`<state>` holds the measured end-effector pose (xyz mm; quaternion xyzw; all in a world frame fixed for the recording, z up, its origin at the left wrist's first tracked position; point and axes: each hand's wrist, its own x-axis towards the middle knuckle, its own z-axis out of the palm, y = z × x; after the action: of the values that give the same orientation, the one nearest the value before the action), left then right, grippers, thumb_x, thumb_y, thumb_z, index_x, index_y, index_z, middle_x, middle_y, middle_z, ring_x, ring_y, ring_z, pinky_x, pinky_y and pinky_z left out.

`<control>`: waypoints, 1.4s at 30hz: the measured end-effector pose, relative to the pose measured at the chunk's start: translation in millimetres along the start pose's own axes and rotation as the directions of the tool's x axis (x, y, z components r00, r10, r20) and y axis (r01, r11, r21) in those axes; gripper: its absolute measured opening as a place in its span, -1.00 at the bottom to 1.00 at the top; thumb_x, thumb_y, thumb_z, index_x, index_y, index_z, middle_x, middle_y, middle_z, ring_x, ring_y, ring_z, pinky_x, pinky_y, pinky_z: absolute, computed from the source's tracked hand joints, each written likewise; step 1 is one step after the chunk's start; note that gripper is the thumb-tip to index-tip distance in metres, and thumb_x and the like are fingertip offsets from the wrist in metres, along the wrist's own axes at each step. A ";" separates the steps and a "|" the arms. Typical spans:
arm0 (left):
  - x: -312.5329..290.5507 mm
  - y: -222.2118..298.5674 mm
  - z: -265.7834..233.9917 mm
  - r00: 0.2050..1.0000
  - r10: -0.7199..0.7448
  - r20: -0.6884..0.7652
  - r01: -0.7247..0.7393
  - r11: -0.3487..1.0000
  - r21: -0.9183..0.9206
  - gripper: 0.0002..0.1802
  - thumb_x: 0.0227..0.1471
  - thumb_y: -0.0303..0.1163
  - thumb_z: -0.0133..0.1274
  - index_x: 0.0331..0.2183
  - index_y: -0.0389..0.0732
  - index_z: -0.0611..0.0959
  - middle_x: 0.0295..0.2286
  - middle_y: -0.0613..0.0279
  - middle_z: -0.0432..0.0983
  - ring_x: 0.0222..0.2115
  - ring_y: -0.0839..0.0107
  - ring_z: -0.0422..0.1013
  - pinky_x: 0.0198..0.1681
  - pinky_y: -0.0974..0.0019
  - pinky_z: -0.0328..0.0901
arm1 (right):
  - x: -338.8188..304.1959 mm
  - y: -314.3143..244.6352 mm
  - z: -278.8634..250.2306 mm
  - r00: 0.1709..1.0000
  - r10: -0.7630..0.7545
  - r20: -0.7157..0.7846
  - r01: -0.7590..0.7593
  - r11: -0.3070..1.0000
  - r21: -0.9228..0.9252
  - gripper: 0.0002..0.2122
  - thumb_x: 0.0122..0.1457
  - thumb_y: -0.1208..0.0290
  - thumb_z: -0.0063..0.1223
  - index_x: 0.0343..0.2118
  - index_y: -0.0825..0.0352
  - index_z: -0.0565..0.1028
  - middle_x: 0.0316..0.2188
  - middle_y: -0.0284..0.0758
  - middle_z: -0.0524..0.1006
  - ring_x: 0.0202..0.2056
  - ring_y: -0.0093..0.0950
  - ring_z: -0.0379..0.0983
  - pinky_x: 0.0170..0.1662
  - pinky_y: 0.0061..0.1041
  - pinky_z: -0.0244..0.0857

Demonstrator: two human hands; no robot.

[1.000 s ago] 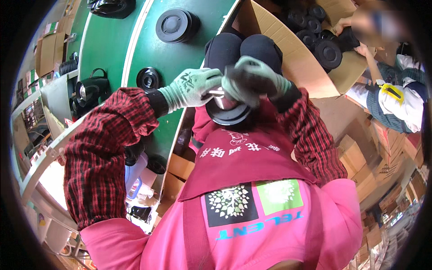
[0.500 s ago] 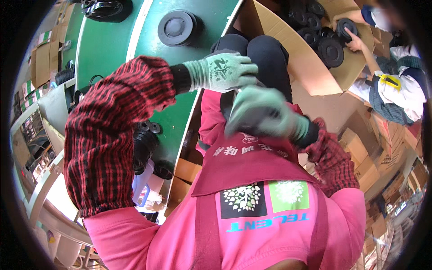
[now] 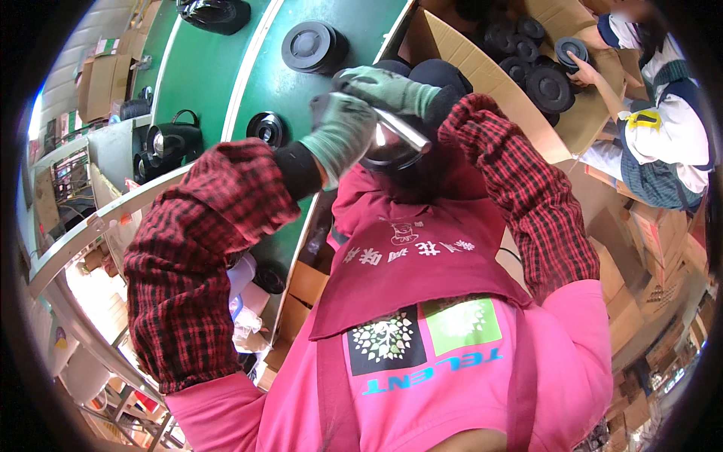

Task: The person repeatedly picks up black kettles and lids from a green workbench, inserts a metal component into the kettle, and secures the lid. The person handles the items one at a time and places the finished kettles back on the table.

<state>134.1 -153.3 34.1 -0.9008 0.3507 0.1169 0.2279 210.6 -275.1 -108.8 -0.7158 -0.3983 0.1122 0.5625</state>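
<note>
Grip of the right hand point(image 3: 389, 89) is bent over the upper end of a silver rod point(image 3: 407, 133), but whether its fingers really pinch the metal I cannot tell, because the glove hides the contact. Grip of the left hand point(image 3: 340, 134) is curled close to the same end; it is somewhat blurred, so I also cannot tell what it presses. The rod slants down to the right, over a dark round piece point(image 3: 392, 161) which is at the person's lap, just beside the knees point(image 3: 443, 75). About the progress, I judge that the work at this piece is not complete, since both hands are occupied there; which part of it is done, the view does not show clearly. On the green surface point(image 3: 280, 92) lie a pile of black discs point(image 3: 310, 47) and a black ring point(image 3: 266, 129), apart from both hands; if they are finished or not, I cannot say. Farther left is a black pot point(image 3: 172, 141). On the right side, a cardboard box point(image 3: 512, 107) contains black round parts point(image 3: 547, 89), and a co-worker's hand point(image 3: 583, 69) holds a round part point(image 3: 571, 51) over it. What obstructs most is the gloves themselves; the box also stands near the right forearm.
</note>
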 end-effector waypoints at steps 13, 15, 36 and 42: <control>24.5 -26.4 -17.2 0.155 0.133 0.979 0.970 0.168 -0.176 -0.38 -0.03 -0.05 0.23 0.08 0.01 0.52 -0.07 0.28 0.58 0.01 0.18 0.44 0.07 -0.09 0.40 | 47.0 -44.5 31.2 0.853 0.422 0.307 -0.323 0.889 -0.325 -0.57 0.18 0.03 0.04 -0.06 0.26 0.64 -0.04 -0.02 0.59 0.00 -0.07 0.54 0.05 -0.19 0.40; 31.8 5.5 -22.3 0.205 -0.266 0.942 0.976 0.123 -0.178 -0.41 -0.10 -0.14 0.34 0.01 0.01 0.58 -0.10 0.33 0.58 0.02 0.26 0.43 0.08 0.02 0.42 | 47.1 -14.7 40.5 0.940 0.284 0.187 -0.230 0.936 -0.265 -0.47 0.22 -0.07 -0.04 0.03 0.29 0.58 0.05 0.02 0.54 0.07 -0.06 0.48 0.14 -0.20 0.33; -18.6 -31.5 37.9 0.987 0.067 -0.148 -0.157 0.614 -0.774 -0.54 -0.02 -0.50 0.07 -0.02 -0.26 0.47 -0.13 -0.13 0.49 -0.13 -0.18 0.45 -0.07 -0.02 0.40 | -51.2 -106.6 -9.3 0.907 0.064 -0.416 -0.357 0.643 -0.677 -0.60 0.19 -0.01 0.06 -0.66 0.17 0.58 -0.63 -0.26 0.58 -0.47 -0.29 0.52 -0.24 -0.21 0.22; -7.0 -34.4 36.3 0.955 0.185 -0.233 -0.296 0.667 -0.684 -0.36 -0.12 -0.49 0.17 0.08 -0.22 0.47 -0.13 -0.07 0.48 -0.11 -0.04 0.47 -0.04 0.08 0.42 | -70.6 -141.6 -32.7 0.917 0.283 -0.282 -0.399 0.608 -0.687 -0.49 0.10 -0.28 0.06 -0.40 0.18 0.56 -0.41 -0.25 0.58 -0.29 -0.29 0.52 -0.15 -0.24 0.23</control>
<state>150.7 -109.0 16.5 -0.8698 0.4095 0.2072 -0.1812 121.2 -340.6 8.7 -0.9487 -0.2234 -0.0033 0.2239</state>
